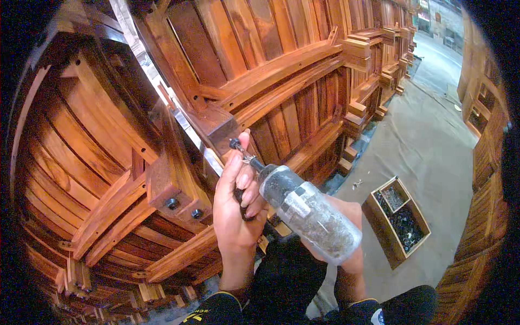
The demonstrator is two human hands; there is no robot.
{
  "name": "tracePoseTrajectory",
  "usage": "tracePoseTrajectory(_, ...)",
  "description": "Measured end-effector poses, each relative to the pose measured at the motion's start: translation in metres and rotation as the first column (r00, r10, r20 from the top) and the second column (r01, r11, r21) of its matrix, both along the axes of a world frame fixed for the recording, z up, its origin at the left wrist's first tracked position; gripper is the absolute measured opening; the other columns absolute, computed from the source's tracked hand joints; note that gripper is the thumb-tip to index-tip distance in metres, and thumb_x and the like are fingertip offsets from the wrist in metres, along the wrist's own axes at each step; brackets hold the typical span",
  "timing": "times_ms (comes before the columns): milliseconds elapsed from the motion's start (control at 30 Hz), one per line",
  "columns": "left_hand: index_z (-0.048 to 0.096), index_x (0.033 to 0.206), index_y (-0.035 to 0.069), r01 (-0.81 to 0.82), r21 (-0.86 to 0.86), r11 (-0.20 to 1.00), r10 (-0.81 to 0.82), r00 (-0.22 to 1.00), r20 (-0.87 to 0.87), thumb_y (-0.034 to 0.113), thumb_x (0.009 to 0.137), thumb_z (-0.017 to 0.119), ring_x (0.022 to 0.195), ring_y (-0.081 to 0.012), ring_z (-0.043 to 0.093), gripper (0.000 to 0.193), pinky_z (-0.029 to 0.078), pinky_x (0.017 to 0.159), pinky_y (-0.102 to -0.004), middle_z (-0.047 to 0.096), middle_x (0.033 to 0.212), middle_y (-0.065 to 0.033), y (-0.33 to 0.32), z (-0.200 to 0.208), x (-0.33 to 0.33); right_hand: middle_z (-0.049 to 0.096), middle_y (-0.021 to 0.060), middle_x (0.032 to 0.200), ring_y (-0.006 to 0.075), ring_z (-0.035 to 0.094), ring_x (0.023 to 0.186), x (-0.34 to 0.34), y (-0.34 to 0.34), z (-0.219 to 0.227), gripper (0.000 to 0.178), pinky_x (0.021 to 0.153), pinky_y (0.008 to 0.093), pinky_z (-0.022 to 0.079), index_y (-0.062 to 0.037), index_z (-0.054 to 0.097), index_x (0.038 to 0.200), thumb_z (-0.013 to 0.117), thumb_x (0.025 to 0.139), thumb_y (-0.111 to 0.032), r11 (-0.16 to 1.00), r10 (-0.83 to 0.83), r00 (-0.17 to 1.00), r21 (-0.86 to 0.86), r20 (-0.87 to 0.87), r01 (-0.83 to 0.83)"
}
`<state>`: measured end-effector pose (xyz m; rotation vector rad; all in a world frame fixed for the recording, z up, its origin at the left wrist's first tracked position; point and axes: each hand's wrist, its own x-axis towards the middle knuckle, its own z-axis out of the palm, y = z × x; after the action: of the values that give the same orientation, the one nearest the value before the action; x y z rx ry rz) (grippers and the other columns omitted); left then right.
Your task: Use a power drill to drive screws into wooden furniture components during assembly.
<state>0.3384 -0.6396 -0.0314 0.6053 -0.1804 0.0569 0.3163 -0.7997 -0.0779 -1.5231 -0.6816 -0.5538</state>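
My right hand (351,219) grips a dusty grey power screwdriver (311,216) whose body hides most of its fingers. The driver points up and left, away from me. At its tip, my left hand (235,216) has its fingers closed around a small black-headed bolt (234,143). A dark piece, partly hidden, shows against the left palm. Just beyond the fingertips is the square end of a wooden post (216,127). Two black bolt heads sit in a wooden block (168,187) left of my left hand.
Slatted reddish-brown wooden furniture frames (292,32) stand stacked in a row ahead, with more at the left (70,146) and right edge (482,238). A compartmented wooden box (387,241) of small black hardware rests on the grey floor covering (433,162). A pale strip (143,54) runs between frames.
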Motion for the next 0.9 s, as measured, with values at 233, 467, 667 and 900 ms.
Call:
tracePoseTrajectory(233, 0.042, 0.126, 0.008, 0.032, -0.073, 0.997, -0.032, 0.999, 0.007, 0.019, 0.096, 0.042, 0.042, -0.003, 0.034, 0.032, 0.024, 0.03, -0.0172, 0.041, 0.062, 0.0063, 0.001, -0.002, 0.0, 0.061, 0.0113, 0.074, 0.0223, 0.061, 0.064, -0.001, 0.001, 0.007, 0.026, 0.061, 0.0284, 0.047, 0.0006, 0.062, 0.084, 0.071, 0.061, -0.01, 0.997, -0.012, 0.998, -0.071, -0.067, 0.007)
tracePoseTrajectory(467, 0.048, 0.12, 0.006, 0.016, -0.008, 1.0, -0.016, 0.997, -0.077, 0.022, 0.095, 0.044, 0.043, -0.0026, 0.033, 0.03, 0.024, 0.032, -0.0167, 0.039, 0.061, 0.0051, 0.006, -0.014, -0.015, 0.063, 0.011, 0.086, 0.0208, 0.062, 0.074, -0.013, -0.004, 0.014, 0.037, 0.071, 0.0282, 0.047, 0.0034, 0.061, 0.095, 0.071, 0.063, -0.012, 0.996, 0.052, 0.972, -0.064, -0.229, -0.069)
tracePoseTrajectory(667, 0.053, 0.108, 0.001, 0.092, -0.078, 0.993, -0.106, 0.973, -0.204, 0.023, 0.094, 0.046, 0.045, -0.0037, 0.032, 0.027, 0.025, 0.033, -0.0175, 0.038, 0.062, 0.0038, 0.02, -0.05, -0.024, 0.065, 0.01, 0.093, 0.0172, 0.062, 0.081, -0.014, -0.006, 0.02, 0.051, 0.077, 0.0284, 0.048, 0.005, 0.056, 0.11, 0.07, 0.064, -0.012, 0.991, 0.034, 0.995, -0.124, -0.095, -0.046)
tracePoseTrajectory(900, 0.052, 0.104, 0.0, 0.115, -0.469, 0.876, -0.31, 0.879, -0.363, 0.018, 0.091, 0.045, 0.047, -0.0087, 0.037, 0.023, 0.026, 0.034, -0.0202, 0.041, 0.064, -0.0006, 0.02, -0.1, -0.012, 0.065, 0.009, 0.086, 0.0171, 0.062, 0.072, -0.022, 0.002, 0.025, 0.042, 0.069, 0.0258, 0.049, 0.0015, 0.059, 0.104, 0.07, 0.066, -0.012, 0.996, -0.087, 0.838, -0.043, -0.538, 0.075)
